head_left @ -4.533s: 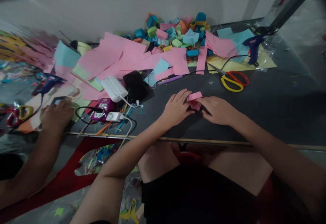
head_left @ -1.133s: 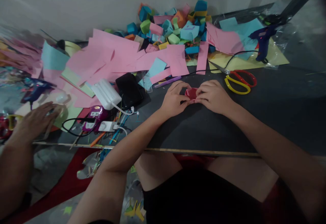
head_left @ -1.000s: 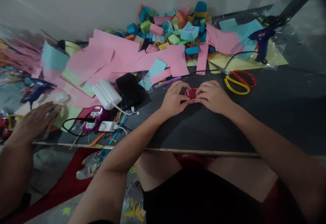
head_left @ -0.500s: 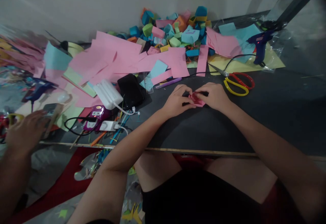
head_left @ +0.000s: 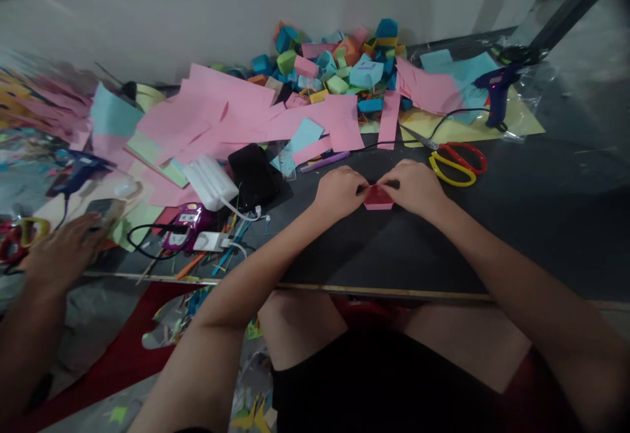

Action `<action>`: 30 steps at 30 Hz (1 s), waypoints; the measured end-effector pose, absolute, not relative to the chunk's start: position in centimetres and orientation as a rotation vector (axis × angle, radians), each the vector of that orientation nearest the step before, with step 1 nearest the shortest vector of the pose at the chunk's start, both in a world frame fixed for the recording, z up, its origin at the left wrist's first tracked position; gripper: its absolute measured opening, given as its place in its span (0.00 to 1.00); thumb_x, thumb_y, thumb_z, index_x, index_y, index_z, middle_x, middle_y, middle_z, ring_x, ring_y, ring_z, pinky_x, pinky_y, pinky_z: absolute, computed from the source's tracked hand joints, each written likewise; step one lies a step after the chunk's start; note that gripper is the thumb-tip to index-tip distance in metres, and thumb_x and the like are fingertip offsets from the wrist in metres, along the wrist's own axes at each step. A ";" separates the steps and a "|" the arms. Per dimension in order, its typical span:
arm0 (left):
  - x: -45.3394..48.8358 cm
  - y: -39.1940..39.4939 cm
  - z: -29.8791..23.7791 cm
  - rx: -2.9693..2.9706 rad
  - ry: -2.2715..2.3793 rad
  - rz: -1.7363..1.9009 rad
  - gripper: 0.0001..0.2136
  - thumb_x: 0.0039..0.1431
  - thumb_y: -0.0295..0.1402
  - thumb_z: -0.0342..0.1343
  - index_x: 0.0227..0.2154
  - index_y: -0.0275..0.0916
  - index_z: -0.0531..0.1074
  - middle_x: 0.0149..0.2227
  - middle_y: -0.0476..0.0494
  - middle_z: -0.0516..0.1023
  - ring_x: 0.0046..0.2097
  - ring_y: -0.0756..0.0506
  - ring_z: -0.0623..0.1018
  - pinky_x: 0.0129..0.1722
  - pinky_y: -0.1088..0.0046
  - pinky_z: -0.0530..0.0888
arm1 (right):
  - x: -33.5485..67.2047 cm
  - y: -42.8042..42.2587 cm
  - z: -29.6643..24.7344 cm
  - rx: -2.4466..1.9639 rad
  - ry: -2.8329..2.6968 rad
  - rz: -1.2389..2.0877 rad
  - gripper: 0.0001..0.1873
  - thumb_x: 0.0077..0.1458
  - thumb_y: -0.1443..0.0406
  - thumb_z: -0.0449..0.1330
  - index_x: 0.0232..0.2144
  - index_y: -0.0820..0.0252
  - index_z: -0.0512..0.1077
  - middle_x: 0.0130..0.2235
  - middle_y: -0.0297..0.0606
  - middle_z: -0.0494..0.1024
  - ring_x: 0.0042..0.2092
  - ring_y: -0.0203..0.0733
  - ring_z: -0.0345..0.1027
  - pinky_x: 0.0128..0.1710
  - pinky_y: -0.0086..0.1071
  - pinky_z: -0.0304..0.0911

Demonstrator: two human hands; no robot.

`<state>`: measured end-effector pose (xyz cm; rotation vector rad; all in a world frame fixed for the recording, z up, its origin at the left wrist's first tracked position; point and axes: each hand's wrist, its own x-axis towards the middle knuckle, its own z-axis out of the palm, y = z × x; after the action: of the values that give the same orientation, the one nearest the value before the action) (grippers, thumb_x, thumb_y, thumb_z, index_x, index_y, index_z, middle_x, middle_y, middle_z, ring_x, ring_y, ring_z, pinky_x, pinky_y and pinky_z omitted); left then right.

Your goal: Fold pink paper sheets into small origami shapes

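Between my two hands, on the dark tabletop (head_left: 413,249), is a small folded pink paper piece (head_left: 378,202) with raised walls and a darker inside. My left hand (head_left: 342,190) pinches its left side with thumb and fingers. On the opposite side, my right hand (head_left: 413,187) is closed on the paper in the same way. The fingertips hide the piece's side edges. Scissors (head_left: 453,163) with a red and a yellow handle lie just beyond my right hand.
Pink sheets (head_left: 231,102) and a heap of folded colored paper pieces (head_left: 339,65) line the back. A blue glue gun (head_left: 499,95) stands at right. Left are a black phone-like object (head_left: 253,174), a white power strip (head_left: 209,180), a purple device (head_left: 189,226) and another person's hand (head_left: 62,249).
My fingers have moved from inside the pink paper piece to its left and right sides, leaving its front wall and inside more visible. The other person's hand has shifted slightly.
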<state>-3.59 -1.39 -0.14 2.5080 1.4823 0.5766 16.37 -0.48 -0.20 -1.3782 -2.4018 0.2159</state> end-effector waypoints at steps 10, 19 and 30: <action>-1.7 -1.1 0.9 2.492 1.662 0.370 0.10 0.56 0.29 0.57 0.29 0.37 0.85 0.33 0.34 0.81 0.34 0.41 0.79 0.32 0.64 0.74 | 16.0 -0.5 0.8 -1.537 -2.433 0.342 0.13 0.52 0.69 0.63 0.36 0.51 0.85 0.36 0.38 0.85 0.41 0.48 0.77 0.34 0.39 0.65; -1.5 -1.3 0.9 2.429 1.641 0.368 0.10 0.56 0.26 0.56 0.30 0.37 0.84 0.35 0.34 0.81 0.44 0.37 0.81 0.34 0.64 0.75 | 15.7 -0.9 1.8 -1.656 -2.369 0.447 0.11 0.54 0.66 0.64 0.38 0.51 0.85 0.39 0.39 0.86 0.42 0.48 0.77 0.36 0.39 0.68; -0.9 -2.6 3.2 2.404 1.700 0.084 0.14 0.62 0.26 0.51 0.40 0.34 0.83 0.46 0.32 0.82 0.51 0.35 0.80 0.42 0.62 0.77 | 15.6 -0.9 2.3 -1.621 -2.557 0.349 0.10 0.55 0.68 0.61 0.36 0.58 0.83 0.40 0.43 0.84 0.46 0.51 0.76 0.36 0.37 0.63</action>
<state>-0.94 -2.56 3.20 2.4039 1.6998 0.0844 15.65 -0.87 2.26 -1.6208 -2.5566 0.3490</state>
